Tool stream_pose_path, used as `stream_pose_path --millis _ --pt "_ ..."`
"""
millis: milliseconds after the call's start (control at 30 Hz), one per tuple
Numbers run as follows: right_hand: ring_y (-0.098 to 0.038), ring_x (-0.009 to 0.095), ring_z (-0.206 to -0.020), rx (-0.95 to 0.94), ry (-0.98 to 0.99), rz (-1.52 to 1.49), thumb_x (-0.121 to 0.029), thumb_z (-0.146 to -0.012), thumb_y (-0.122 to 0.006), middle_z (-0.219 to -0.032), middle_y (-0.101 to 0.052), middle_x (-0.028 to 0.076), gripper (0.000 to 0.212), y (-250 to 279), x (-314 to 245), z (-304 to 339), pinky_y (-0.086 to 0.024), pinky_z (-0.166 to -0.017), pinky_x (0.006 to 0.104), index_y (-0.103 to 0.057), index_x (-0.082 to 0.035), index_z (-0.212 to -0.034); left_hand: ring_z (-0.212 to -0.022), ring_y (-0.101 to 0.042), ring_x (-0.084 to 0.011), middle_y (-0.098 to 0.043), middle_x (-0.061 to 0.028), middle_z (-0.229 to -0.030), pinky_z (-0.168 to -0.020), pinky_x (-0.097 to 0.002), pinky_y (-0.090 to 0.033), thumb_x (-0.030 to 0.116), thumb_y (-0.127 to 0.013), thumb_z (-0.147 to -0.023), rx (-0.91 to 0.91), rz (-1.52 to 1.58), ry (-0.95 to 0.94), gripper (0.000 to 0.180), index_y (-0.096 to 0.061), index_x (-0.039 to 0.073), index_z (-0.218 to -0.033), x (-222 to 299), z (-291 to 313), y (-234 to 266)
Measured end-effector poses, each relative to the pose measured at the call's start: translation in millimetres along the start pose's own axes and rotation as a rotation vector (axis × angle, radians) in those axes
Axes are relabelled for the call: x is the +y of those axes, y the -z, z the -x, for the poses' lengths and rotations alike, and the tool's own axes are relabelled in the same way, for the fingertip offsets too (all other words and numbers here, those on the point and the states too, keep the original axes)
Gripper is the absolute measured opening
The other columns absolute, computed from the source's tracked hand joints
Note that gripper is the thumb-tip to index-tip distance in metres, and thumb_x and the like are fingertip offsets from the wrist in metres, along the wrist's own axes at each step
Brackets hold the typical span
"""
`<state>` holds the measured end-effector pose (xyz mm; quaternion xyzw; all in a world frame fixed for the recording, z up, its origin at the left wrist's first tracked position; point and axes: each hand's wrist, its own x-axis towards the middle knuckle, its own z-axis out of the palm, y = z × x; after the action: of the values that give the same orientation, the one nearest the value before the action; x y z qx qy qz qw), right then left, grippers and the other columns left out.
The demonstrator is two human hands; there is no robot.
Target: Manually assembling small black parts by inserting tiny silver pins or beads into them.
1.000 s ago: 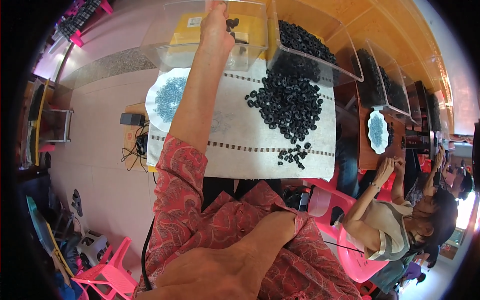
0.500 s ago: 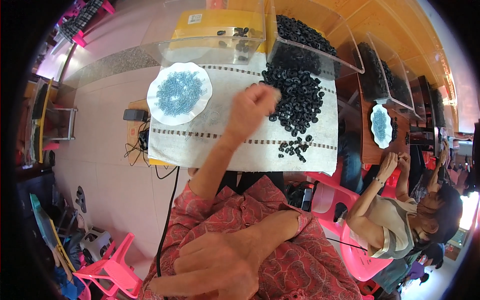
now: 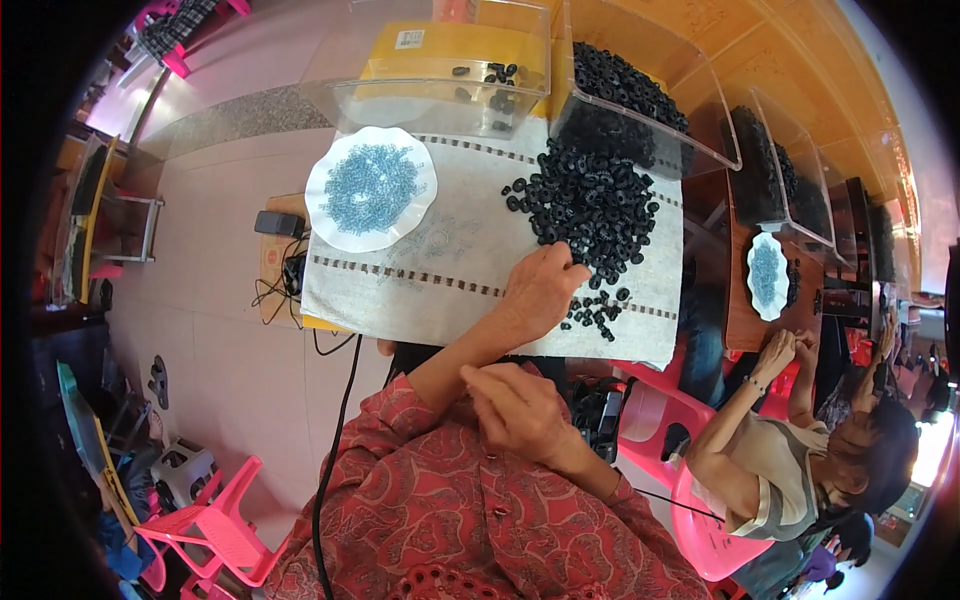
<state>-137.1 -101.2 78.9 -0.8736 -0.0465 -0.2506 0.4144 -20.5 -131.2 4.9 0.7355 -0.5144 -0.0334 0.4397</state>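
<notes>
A heap of small black ring-like pieces [image 3: 600, 205] lies on the white cloth [image 3: 440, 305] on the table. My left hand [image 3: 540, 292] is at the heap's near-left edge, its fingers bent and closed against the pieces. Whatever they pinch is hidden. My right hand [image 3: 522, 412] hovers before my chest, below the table's front edge. Its fingers are pressed together, and I cannot make out anything between them. To the left, a white scalloped plate [image 3: 320, 222] holds many small clear bluish pieces [image 3: 370, 188]. A smaller group of black pieces [image 3: 604, 318] sits nearer me.
A clear bin [image 3: 440, 108] with a few black pieces stands at the back. Beside it, another clear bin [image 3: 640, 100] is filled with them. At right, a person [image 3: 790, 450] works at a brown table [image 3: 738, 300]. A black cable [image 3: 338, 420] hangs at left.
My left hand has come down from the heap's upper left to its near edge. My right hand has risen from my lap to my chest. Some black pieces now lie at the heap's left.
</notes>
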Motion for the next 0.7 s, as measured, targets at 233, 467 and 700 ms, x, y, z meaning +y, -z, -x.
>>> stream_pose_path --millis 233,467,700 --pt "-0.064 0.029 -0.066 0.049 -0.229 0.151 0.007 -0.075 -0.066 -0.084 -0.062 0.014 0.027 13 27 20 -0.053 -0.056 0.0356 -0.064 0.003 -0.101 -0.080 -0.055 -0.0268 -0.050 -0.0111 -0.083 -0.067 -0.0389 -0.045 0.011 -0.059 -0.076 -0.128 -0.138 -0.087 0.006 -0.065 0.009 -0.077 -9 -14 -9" --pt "-0.064 0.031 -0.067 0.181 -0.467 0.344 0.007 -0.078 -0.061 -0.084 -0.062 0.016 0.020 34 60 35 -0.052 -0.056 0.0378 -0.064 0.000 -0.096 -0.078 -0.055 -0.0279 -0.050 -0.0104 -0.083 -0.066 -0.0411 -0.046 0.011 -0.061 -0.077 -0.159 -0.146 -0.004 0.007 -0.065 0.009 -0.083 -12 -5 -8" --pt "-0.064 0.029 -0.068 0.246 -0.563 0.376 0.006 -0.082 -0.059 -0.086 -0.062 0.016 0.018 45 73 30 -0.051 -0.057 0.0340 -0.064 0.000 -0.099 -0.080 -0.057 -0.0299 -0.052 -0.0115 -0.084 -0.068 -0.0417 -0.048 0.010 -0.061 -0.076 -0.130 -0.136 0.036 0.007 -0.060 0.004 -0.080 -12 2 -6"
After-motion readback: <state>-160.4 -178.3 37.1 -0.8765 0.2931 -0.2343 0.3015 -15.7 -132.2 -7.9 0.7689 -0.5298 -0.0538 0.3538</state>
